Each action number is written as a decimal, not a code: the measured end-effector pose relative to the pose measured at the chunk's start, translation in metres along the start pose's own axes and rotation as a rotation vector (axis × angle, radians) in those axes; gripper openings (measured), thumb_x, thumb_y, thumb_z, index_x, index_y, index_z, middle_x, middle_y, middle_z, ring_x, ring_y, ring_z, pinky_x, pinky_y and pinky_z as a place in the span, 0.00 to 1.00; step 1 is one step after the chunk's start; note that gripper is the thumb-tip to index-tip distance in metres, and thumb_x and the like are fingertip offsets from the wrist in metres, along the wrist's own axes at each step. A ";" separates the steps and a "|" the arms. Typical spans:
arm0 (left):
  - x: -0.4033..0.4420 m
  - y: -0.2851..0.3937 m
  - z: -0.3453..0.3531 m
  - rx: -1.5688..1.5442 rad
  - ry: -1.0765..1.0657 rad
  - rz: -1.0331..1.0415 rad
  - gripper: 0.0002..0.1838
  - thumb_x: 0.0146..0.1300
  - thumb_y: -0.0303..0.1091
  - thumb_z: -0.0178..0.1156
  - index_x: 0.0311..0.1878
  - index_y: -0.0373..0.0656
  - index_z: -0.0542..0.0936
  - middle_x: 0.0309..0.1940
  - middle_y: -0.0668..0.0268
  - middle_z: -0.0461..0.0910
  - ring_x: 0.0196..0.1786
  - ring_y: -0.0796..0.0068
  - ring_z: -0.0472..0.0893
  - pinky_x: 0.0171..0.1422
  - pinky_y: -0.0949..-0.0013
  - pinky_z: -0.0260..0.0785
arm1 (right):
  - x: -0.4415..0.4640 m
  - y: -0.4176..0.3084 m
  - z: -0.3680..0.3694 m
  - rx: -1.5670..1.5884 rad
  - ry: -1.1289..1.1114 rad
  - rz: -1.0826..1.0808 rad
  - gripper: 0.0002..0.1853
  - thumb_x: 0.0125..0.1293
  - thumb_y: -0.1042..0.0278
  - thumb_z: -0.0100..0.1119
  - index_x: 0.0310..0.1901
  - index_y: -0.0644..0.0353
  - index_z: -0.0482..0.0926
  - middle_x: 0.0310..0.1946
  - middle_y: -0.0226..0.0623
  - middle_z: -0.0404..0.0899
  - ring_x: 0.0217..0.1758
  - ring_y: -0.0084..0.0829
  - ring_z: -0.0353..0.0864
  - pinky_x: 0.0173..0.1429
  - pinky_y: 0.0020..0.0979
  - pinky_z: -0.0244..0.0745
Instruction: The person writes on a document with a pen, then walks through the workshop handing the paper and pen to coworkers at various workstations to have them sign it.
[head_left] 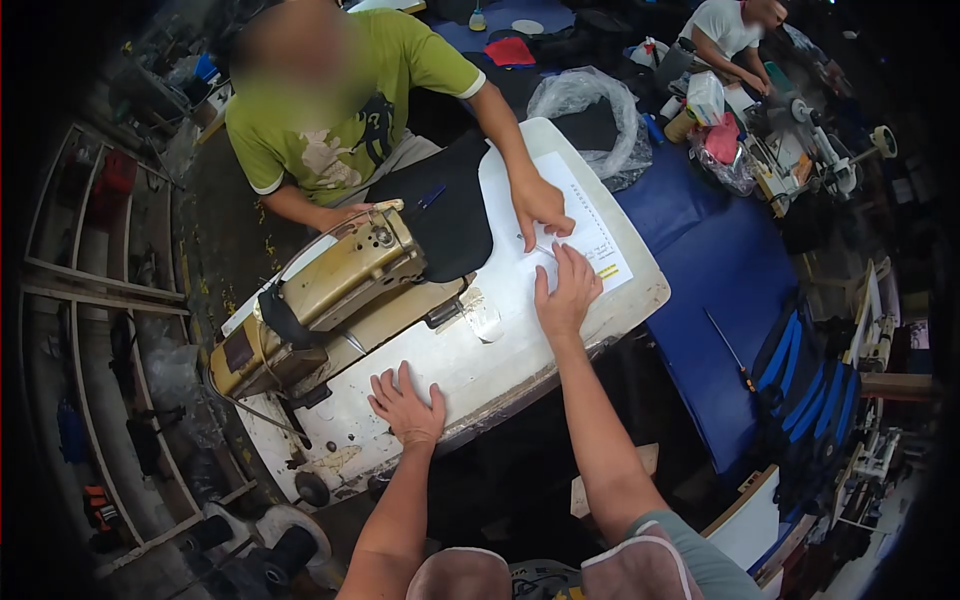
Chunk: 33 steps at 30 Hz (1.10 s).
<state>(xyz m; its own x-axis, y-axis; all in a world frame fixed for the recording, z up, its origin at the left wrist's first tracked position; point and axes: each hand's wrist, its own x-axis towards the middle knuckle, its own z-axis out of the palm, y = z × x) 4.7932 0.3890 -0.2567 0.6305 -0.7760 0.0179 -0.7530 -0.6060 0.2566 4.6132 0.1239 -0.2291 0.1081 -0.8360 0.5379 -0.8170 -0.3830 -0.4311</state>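
My left hand (408,408) lies with fingers spread on the white sewing machine table (470,375), in front of the tan sewing machine (345,275). My right hand (567,292) rests at the near edge of a printed sheet of paper (597,215), thumb apart from the outstretched fingers. A small thin pale thing (544,249) shows by its fingertips; I cannot make out what it is. Just beyond, another person's hand (541,208) points down at the sheet, close to my fingertips. Dark fabric (455,215) with a blue pen (432,196) on it lies beside the machine.
A person in a green shirt (420,60) is across the table. On the blue surface (700,330) at right are a screwdriver (731,348) and blue-and-black straps (805,380). A clear plastic bag (625,110) sits behind the table. Wooden shelving (100,285) stands at left.
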 end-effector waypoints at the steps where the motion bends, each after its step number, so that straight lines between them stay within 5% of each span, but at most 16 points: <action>1: -0.001 -0.001 0.000 0.007 0.001 0.000 0.40 0.61 0.52 0.60 0.75 0.48 0.65 0.71 0.52 0.59 0.80 0.41 0.49 0.80 0.33 0.36 | -0.016 -0.002 -0.008 -0.002 -0.038 0.069 0.22 0.66 0.61 0.65 0.62 0.53 0.79 0.62 0.36 0.76 0.66 0.41 0.71 0.70 0.52 0.55; 8: 0.000 0.000 0.001 -0.004 0.007 0.010 0.40 0.61 0.52 0.60 0.75 0.48 0.64 0.72 0.52 0.59 0.80 0.42 0.48 0.81 0.33 0.35 | -0.088 -0.004 -0.047 -0.152 -0.259 0.210 0.26 0.70 0.55 0.62 0.65 0.58 0.76 0.66 0.41 0.74 0.71 0.47 0.67 0.71 0.52 0.56; 16: -0.004 0.001 -0.007 -0.037 -0.006 -0.021 0.40 0.61 0.53 0.59 0.75 0.48 0.64 0.73 0.52 0.58 0.82 0.42 0.46 0.82 0.34 0.34 | -0.083 0.022 -0.060 -0.186 -0.368 0.043 0.30 0.70 0.52 0.60 0.68 0.61 0.73 0.70 0.44 0.70 0.74 0.51 0.64 0.75 0.56 0.56; 23: -0.003 0.003 -0.009 -0.065 -0.014 -0.022 0.40 0.61 0.53 0.59 0.75 0.48 0.65 0.73 0.52 0.58 0.82 0.42 0.46 0.82 0.34 0.33 | -0.117 0.019 -0.083 0.008 -0.375 0.027 0.32 0.70 0.49 0.59 0.69 0.62 0.72 0.75 0.48 0.65 0.81 0.55 0.56 0.82 0.58 0.47; 33: -0.006 0.002 -0.011 -0.040 -0.019 -0.046 0.40 0.61 0.52 0.60 0.75 0.48 0.64 0.74 0.52 0.57 0.82 0.44 0.46 0.82 0.34 0.34 | -0.123 -0.006 -0.116 -0.301 -0.688 0.151 0.41 0.68 0.42 0.59 0.74 0.64 0.65 0.79 0.49 0.58 0.83 0.51 0.53 0.82 0.65 0.40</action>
<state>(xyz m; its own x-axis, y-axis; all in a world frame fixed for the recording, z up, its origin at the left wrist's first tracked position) 4.7897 0.3944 -0.2455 0.6601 -0.7511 -0.0127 -0.7152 -0.6335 0.2953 4.5392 0.2745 -0.2090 0.2305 -0.9648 -0.1263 -0.9594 -0.2037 -0.1949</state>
